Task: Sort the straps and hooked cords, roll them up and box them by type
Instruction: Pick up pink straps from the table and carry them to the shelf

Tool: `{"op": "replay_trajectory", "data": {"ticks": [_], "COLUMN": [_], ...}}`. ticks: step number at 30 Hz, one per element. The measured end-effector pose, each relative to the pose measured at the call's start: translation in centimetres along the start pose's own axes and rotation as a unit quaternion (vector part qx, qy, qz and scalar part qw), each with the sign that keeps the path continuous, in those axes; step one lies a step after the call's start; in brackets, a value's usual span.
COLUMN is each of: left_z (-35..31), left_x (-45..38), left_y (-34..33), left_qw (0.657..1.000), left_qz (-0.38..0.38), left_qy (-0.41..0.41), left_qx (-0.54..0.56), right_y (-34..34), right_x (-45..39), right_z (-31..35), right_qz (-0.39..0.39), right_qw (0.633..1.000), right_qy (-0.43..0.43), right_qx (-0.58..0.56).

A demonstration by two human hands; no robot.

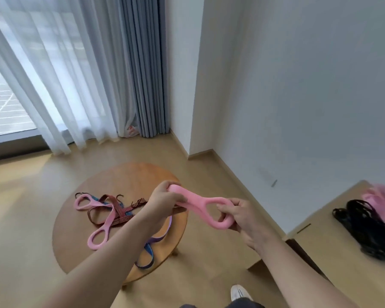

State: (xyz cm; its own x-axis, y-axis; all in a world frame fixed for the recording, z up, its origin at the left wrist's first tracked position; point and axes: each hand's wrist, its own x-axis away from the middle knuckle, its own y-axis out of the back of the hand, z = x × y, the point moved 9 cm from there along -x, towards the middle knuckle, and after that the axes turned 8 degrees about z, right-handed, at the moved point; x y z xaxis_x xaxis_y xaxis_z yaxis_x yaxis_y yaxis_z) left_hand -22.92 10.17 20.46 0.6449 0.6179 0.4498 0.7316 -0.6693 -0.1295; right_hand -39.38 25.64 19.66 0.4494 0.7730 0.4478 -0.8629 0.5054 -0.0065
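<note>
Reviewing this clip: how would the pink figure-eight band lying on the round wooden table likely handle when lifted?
The pink figure-eight band probably flops: it drapes over the brown woven straps. Its twin, gripped by the left hand and right hand, looks stretchy. Likely light, unlikely to roll.

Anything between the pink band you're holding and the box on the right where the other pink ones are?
Nothing visible. Left hand and right hand hold the pink band in the air; only bare floor lies between it and the box, whose open top holds pink bands and black cords.
</note>
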Motion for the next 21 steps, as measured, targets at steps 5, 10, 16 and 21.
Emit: {"op": "replay_trajectory", "data": {"ticks": [5,10,16,21], "left_z": [-0.8,-0.3,2.3,3.6], "left_x": [-2.5,-5.7,-8.8,-11.5], "left_y": [-6.7,-16.8,-32.1,-45.5], "left_qw": [0.999,0.994,0.975,0.950], "left_qz": [0.051,0.099,0.191,0.262], "left_qy": [-0.003,0.030,0.074,0.089], "left_qx": [-0.001,-0.033,-0.091,-0.146], "right_y": [6.9,16.9,31.0,42.4], "right_x": [1.9,5.0,8.9,12.4], "right_z": [-0.4,-1.3,-4.3,-6.3], "right_qz": [-0.056,-0.137,-0.231,-0.300], "right_qw": [0.996,0.984,0.962,0.941], "right_qy": [0.017,0.025,0.004,0.013], "right_qx": [-0.065,-0.111,-0.145,-0.158]}}
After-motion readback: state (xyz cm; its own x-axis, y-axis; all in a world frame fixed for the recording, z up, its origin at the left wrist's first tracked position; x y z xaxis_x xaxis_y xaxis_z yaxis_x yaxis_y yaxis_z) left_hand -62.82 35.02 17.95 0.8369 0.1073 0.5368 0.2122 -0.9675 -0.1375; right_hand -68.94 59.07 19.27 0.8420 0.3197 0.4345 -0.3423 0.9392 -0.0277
